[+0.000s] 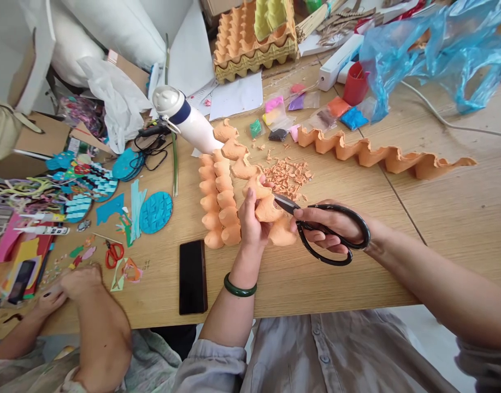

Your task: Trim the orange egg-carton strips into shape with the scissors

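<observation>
My left hand [253,218], with a dark green bangle on its wrist, grips an orange egg-carton strip [245,166] that runs from near the white bottle toward me. Black-handled scissors [359,218] are in my right hand [330,225]; their blades point left and touch the strip's edge beside my left fingers. Left of the strip lie rows of orange carton cups [210,203]. A pile of small orange scraps [290,176] sits just beyond the blades. Another long wavy orange strip [369,153] lies at the right.
A black phone [192,277] lies left of my left forearm. The white bottle [193,123] leans beyond the cups. Stacked egg trays [254,49], clay packets, a red cup [355,84] and blue plastic [434,54] are at the back. At left, another person's hands [80,281] are near red scissors [113,254].
</observation>
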The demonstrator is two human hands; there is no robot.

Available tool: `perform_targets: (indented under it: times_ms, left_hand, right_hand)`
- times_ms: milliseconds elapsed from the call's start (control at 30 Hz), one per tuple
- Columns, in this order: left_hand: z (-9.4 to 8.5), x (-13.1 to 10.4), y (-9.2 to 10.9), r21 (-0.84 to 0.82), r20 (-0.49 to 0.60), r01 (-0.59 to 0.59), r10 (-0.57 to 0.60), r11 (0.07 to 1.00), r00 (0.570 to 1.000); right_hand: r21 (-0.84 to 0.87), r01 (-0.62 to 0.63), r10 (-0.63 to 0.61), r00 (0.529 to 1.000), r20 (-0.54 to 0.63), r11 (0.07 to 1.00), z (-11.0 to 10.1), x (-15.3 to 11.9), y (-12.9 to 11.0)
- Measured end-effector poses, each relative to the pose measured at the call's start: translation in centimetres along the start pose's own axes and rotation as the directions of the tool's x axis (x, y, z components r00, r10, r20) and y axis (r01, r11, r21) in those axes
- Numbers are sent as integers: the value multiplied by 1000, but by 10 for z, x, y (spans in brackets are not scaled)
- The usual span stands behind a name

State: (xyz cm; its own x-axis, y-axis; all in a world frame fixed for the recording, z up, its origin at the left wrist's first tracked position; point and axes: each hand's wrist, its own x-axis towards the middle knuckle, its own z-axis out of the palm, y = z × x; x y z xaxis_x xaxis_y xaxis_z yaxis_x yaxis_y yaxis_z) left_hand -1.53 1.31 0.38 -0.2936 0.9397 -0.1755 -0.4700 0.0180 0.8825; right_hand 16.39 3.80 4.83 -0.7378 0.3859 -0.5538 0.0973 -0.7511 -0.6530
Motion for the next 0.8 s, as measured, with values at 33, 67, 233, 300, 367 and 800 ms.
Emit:
perform_targets:
  times_ms: [33, 67, 233, 300, 367, 800]
  left_hand:
    - [0, 0, -1, 22, -11, -32, 32, 999, 999]
    - [0, 1, -2, 43, -20, -58, 59, 997, 998]
    - [0, 1, -1, 65, -1, -78, 79, 995, 997]
    - [-1, 0, 0, 73, 39, -50, 47, 996, 998]
    - [-1, 0, 0, 86, 79, -20, 14, 996, 997]
    - [6, -2, -4, -43, 52, -29, 31, 999, 998]
  right_hand:
    - [-1, 6, -6, 1000, -16, 1000, 1, 1, 1]
    - [-9, 19, -20, 999, -39, 1000, 3, 1, 3]
    - [-142, 55, -77, 985, -152, 988, 4, -1, 8]
    - [-219, 61, -111, 968, -223, 974, -2, 1, 8]
    - [-300, 76, -167, 942, -291, 951, -10, 3, 6]
    - [-415, 311, -404, 901, -156, 855, -18, 3, 2]
